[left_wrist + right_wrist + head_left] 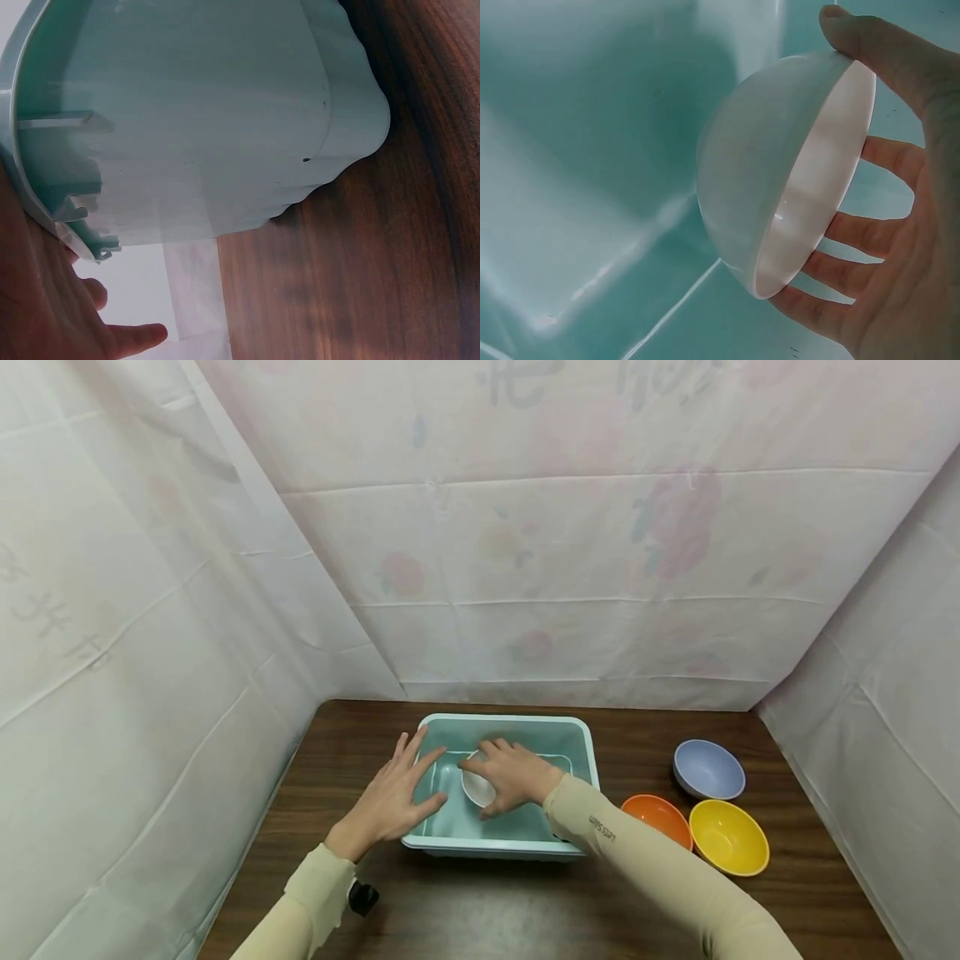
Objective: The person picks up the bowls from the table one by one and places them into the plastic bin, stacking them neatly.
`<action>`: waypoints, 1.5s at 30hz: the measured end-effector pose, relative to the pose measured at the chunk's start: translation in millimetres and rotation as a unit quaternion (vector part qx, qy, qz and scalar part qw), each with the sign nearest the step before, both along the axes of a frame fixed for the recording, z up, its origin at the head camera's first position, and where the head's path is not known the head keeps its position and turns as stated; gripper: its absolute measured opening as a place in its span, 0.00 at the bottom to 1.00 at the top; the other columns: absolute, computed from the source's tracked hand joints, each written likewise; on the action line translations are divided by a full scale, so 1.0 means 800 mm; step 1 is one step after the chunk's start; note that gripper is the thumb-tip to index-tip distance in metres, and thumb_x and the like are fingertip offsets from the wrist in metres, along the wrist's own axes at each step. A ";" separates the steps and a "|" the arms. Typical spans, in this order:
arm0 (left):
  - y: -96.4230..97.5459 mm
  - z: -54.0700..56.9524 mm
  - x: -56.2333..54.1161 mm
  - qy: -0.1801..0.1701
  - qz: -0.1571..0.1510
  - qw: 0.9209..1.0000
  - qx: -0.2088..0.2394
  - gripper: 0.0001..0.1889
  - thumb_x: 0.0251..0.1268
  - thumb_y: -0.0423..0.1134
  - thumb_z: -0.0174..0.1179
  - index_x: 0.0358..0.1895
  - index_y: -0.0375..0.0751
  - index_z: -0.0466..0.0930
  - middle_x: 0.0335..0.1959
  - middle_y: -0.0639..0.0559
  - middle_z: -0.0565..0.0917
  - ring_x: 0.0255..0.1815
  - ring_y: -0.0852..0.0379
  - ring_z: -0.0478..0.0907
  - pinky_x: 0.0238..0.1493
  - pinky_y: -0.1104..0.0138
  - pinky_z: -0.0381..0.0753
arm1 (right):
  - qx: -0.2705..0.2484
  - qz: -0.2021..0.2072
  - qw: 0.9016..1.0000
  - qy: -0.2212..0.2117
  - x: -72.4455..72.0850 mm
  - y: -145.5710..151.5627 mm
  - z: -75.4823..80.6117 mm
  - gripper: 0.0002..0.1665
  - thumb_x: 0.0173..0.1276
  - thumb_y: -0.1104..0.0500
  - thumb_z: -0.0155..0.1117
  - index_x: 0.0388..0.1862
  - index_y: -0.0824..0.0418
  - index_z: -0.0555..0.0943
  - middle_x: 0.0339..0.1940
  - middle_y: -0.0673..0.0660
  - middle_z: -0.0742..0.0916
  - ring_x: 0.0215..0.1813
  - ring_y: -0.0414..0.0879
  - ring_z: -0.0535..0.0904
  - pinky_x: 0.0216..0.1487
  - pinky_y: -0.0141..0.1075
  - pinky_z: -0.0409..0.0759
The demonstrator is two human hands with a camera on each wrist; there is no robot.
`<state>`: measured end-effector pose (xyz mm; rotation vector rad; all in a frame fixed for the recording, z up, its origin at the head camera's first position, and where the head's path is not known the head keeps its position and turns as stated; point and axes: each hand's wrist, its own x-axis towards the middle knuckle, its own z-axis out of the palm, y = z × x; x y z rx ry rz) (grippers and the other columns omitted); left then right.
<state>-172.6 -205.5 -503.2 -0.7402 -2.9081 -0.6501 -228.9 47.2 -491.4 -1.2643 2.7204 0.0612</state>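
A white bowl (pixel 742 172) is inside the pale teal basin (pixel 501 845) on the table. My right hand (pixel 513 777) reaches down into the basin and holds this bowl by its rim. In the right wrist view, the thumb is at one side of the rim and the fingers (pixel 855 232) are at the other. The bowl's hollow faces the palm. My left hand (pixel 386 797) is at the basin's left rim with its fingers spread, holding nothing. Whether it touches the rim, I cannot tell.
On the brown wooden table (pixel 480 910), right of the basin, stand an orange bowl (pixel 658 817), a yellow bowl (pixel 729 837) and a blue-violet bowl (pixel 708 770). My right forearm partly covers the orange one. White printed sheets (pixel 555 543) hang behind and on both sides.
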 end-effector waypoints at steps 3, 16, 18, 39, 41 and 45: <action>0.000 0.000 0.000 -0.002 0.000 1.000 0.000 0.38 0.72 0.63 0.56 0.80 0.52 0.63 0.87 0.43 0.43 0.84 0.30 0.41 0.64 0.27 0.67 | 0.014 0.007 1.000 0.010 -0.001 0.001 0.000 0.54 0.55 0.28 0.76 0.78 0.41 0.69 0.71 0.58 0.75 0.66 0.56 0.76 0.60 0.51 0.82; 0.000 -0.001 -0.001 0.000 0.004 1.000 -0.004 0.38 0.72 0.64 0.55 0.80 0.53 0.64 0.87 0.44 0.43 0.85 0.30 0.40 0.65 0.27 0.67 | 0.036 0.033 0.998 0.033 -0.007 0.003 -0.007 0.52 0.54 0.27 0.75 0.77 0.39 0.70 0.70 0.57 0.77 0.65 0.54 0.77 0.58 0.49 0.82; 0.000 -0.001 -0.001 0.000 0.005 1.000 -0.005 0.38 0.72 0.64 0.55 0.80 0.53 0.64 0.87 0.44 0.44 0.85 0.31 0.40 0.65 0.27 0.67 | 0.037 0.036 0.998 0.031 -0.007 0.002 -0.008 0.52 0.54 0.28 0.75 0.77 0.39 0.70 0.70 0.57 0.77 0.65 0.54 0.77 0.58 0.49 0.82; 0.001 0.000 0.001 -0.008 0.013 1.000 -0.011 0.39 0.72 0.65 0.54 0.81 0.53 0.61 0.87 0.46 0.41 0.85 0.33 0.38 0.66 0.27 0.64 | 0.051 0.036 0.998 0.015 -0.006 -0.005 -0.015 0.53 0.53 0.26 0.75 0.77 0.37 0.70 0.71 0.56 0.77 0.68 0.55 0.75 0.59 0.52 0.82; 0.002 0.001 0.002 -0.010 0.017 1.000 -0.017 0.39 0.72 0.66 0.54 0.81 0.54 0.61 0.87 0.47 0.41 0.86 0.33 0.37 0.67 0.27 0.63 | 0.054 0.035 0.998 0.014 -0.007 -0.006 -0.017 0.53 0.54 0.26 0.75 0.77 0.37 0.70 0.72 0.56 0.76 0.68 0.55 0.75 0.59 0.52 0.82; 0.002 0.003 0.003 -0.011 0.021 0.999 -0.022 0.39 0.72 0.66 0.53 0.81 0.54 0.60 0.87 0.47 0.41 0.86 0.34 0.37 0.68 0.27 0.63 | 0.059 0.033 0.998 0.013 -0.007 -0.006 -0.021 0.53 0.54 0.26 0.75 0.78 0.35 0.69 0.73 0.57 0.76 0.69 0.55 0.75 0.61 0.52 0.81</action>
